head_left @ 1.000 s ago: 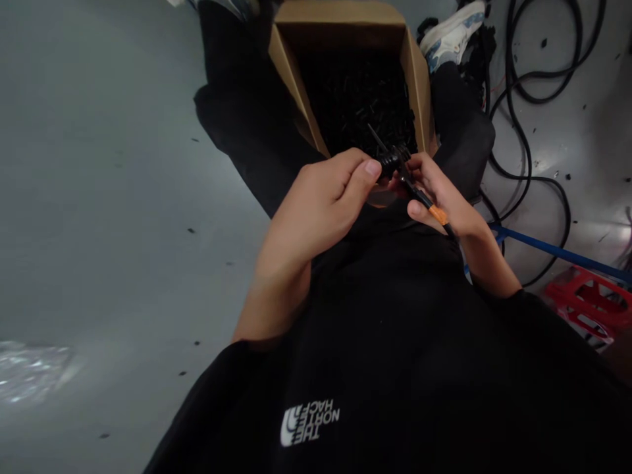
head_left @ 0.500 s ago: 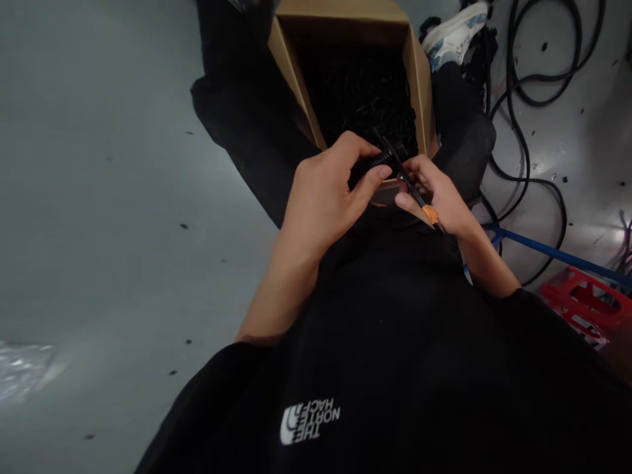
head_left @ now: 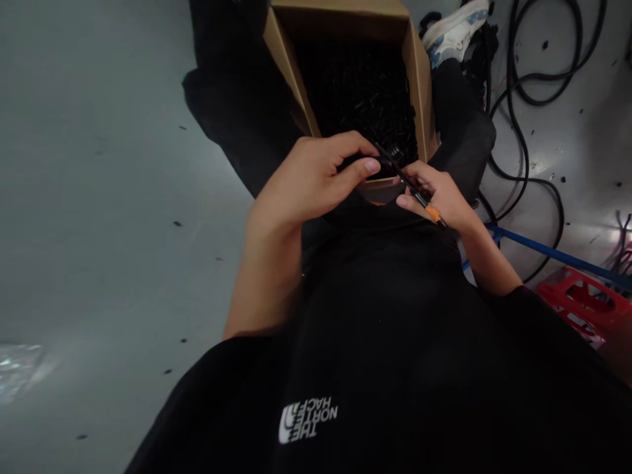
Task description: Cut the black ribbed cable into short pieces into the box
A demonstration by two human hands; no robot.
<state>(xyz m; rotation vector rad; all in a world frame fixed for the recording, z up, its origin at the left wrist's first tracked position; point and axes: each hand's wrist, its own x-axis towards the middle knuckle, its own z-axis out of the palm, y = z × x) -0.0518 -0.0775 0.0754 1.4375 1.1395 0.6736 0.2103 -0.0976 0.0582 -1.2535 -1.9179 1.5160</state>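
Note:
My left hand (head_left: 326,170) is closed, thumb and fingers pinching a black ribbed part (head_left: 396,154) over the near edge of an open cardboard box. The part's ribbed end sticks out past the fingers; the rest is hidden in my grip. In my right hand (head_left: 439,194) is a slim black scissors-like tool (head_left: 419,195) with orange tape on its handle. Its narrow front end slants up and left across the ribbed part; whether the two touch, I cannot tell. Many small black pieces (head_left: 370,99) lie inside the box below.
The cardboard box (head_left: 421,92) stands between my legs. A black cable (head_left: 527,141) loops over the grey floor on the right. Nearby are a blue bar (head_left: 548,249) and a red plastic crate or stool (head_left: 587,299). Black scraps (head_left: 178,224) dot the floor at left.
My left hand has shifted slightly left and its wrist has turned. More of the ribbed part now shows to the right of the tool. My right hand stays nearly in place.

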